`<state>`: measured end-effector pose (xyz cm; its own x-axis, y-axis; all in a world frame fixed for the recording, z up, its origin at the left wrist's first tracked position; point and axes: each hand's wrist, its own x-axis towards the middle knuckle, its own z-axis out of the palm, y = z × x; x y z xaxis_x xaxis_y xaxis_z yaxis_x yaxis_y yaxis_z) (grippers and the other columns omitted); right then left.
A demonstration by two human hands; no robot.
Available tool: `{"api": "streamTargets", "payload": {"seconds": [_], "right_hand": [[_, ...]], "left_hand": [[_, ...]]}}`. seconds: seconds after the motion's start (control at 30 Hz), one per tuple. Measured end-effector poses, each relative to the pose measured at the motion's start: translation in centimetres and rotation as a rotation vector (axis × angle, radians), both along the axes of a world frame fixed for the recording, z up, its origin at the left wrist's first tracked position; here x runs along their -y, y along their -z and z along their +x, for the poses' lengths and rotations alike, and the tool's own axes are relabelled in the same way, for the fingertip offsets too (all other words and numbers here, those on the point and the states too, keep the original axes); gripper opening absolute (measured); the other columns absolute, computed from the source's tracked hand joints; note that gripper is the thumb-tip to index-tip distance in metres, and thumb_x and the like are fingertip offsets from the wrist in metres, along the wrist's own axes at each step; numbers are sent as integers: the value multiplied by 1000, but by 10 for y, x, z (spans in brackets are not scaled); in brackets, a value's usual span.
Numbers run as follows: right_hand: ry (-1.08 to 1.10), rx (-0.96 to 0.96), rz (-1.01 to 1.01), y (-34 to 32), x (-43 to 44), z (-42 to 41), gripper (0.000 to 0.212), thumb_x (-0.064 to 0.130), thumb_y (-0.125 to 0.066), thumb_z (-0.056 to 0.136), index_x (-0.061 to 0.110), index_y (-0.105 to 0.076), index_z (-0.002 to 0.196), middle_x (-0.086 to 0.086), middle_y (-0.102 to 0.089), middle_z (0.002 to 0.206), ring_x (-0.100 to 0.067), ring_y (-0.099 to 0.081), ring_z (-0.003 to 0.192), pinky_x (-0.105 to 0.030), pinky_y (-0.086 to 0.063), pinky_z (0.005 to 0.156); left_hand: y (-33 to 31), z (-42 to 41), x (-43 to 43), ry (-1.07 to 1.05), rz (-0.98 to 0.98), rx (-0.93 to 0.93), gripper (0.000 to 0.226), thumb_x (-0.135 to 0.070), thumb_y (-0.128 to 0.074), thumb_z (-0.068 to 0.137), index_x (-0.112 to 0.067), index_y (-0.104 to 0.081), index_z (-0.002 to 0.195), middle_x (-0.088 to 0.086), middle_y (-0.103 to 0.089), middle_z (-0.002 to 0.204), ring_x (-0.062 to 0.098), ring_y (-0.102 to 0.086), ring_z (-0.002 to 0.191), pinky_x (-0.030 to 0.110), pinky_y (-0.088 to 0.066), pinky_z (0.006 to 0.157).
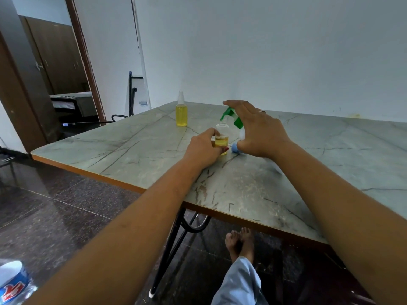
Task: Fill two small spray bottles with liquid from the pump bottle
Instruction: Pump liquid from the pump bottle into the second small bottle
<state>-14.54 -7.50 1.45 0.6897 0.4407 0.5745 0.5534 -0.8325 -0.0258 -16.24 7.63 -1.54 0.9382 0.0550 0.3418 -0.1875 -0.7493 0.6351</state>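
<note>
- Left hand grips small open spray bottle, fingers curled round its lower half; bottle stands upright on table, no cap, yellow liquid in roughly the bottom third.
- Right hand lies over pump bottle, fingers straight and slightly spread above the green pump head; cannot tell if the palm touches it.
- Pump bottle just right of the small bottle, mostly hidden by the hand; green spout slants down toward the small bottle's open neck.
- Second spray bottle farther back on table, well apart, upright, white sprayer on, full of yellow liquid.
- Table top is grey marble-look with an orange edge.
- Bare feet under the table; blue-labelled plastic bottle at lower left.
</note>
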Motion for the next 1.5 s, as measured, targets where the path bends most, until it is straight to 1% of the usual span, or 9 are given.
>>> {"api": "streamTargets", "payload": {"seconds": [0.13,0.23,0.37,0.63,0.83,1.0,1.1,1.33,1.5], "right_hand": [[-8,-11,31,-1,-1,-1,89,22,-73,61,37,-28,135,11,-41,134,-20,-54,97,-25,-38,62],[3,-9,57,-1,-2,-2,81,21,-74,59,34,-34,129,9,-43,126,-18,-52,91,-26,-40,62],[11,6,69,-2,-5,-3,76,20,-73,60,30,-37,126,7,-44,120,-18,-52,88,-26,-40,61],[18,17,6,0,-4,-1,88,22,-73,63,36,-26,137,11,-39,137,-21,-55,98,-25,-38,61],[32,10,-4,0,-6,0,89,23,-74,63,36,-26,137,11,-38,138,-23,-56,100,-26,-40,62],[38,-2,-21,-1,-7,2,90,24,-75,62,35,-26,137,9,-38,137,-23,-56,97,-26,-40,62],[56,-14,-38,-2,-7,5,94,24,-75,60,34,-24,138,9,-37,139,-25,-56,100,-27,-42,63],[73,8,-52,-1,-10,12,93,19,-70,62,35,-22,140,11,-34,141,-26,-54,103,-28,-40,60],[100,59,-69,2,-9,11,93,24,-73,62,34,-22,140,9,-36,140,-26,-53,107,-30,-44,65]], "left_hand": [[1,2,0,6,11,0,42,-31,-64,87,-17,-49,124,8,-60,122,19,-54,101,24,-39,82],[1,2,0,4,19,-4,40,-31,-63,87,-18,-50,122,9,-60,120,16,-52,96,24,-40,82],[1,0,0,10,11,-10,41,-30,-64,87,-18,-50,123,9,-60,122,21,-56,104,25,-40,83],[0,2,0,2,-6,-18,42,-31,-61,89,-18,-47,126,9,-58,124,21,-54,106,25,-39,82],[-5,3,0,-14,46,-81,46,-33,-58,91,-20,-41,131,10,-56,130,24,-53,111,25,-37,81],[-5,6,-2,-8,42,-98,47,-32,-58,90,-20,-40,132,10,-55,131,25,-53,114,29,-41,89],[-4,9,-3,-4,34,-102,47,-33,-58,90,-20,-40,132,10,-55,130,25,-53,113,29,-41,88],[-1,14,-6,-3,2,-72,46,-33,-61,88,-19,-43,128,11,-57,125,25,-54,109,28,-40,83],[2,15,-6,-8,-21,-28,42,-32,-64,86,-18,-46,121,12,-60,116,24,-55,97,29,-42,78]]}}
